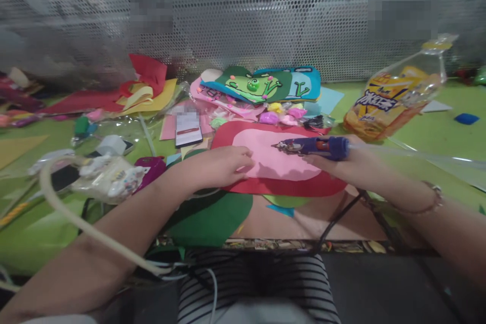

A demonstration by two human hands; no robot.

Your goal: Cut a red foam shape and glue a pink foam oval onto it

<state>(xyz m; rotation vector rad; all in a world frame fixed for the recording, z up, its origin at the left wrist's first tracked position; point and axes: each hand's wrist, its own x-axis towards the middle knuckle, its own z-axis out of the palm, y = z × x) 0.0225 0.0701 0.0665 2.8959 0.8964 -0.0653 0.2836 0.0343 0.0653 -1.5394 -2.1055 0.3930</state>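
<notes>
In my right hand (337,159) is a blue hot glue gun (315,147); its tip points left over a pink rounded sheet (261,144). A clear glue stick (383,150) sticks out behind it, and a dark cord hangs below. The pink sheet lies on a larger red sheet (224,134) with rounded corners. At the left edge of these sheets rests my left hand (230,166), its fingers slightly bent and apart, touching the pink sheet. Dark green (216,217) and brown sheets (304,215) lie underneath, nearer to me.
Decorated green and blue craft pieces (261,86) lie behind, with small coloured clay packs (281,114). A phone (189,129) lies left of them. A yellow snack bag (383,101) stands at right. A pale cable (87,228) crosses my left forearm. A perforated metal panel (243,20) closes the back.
</notes>
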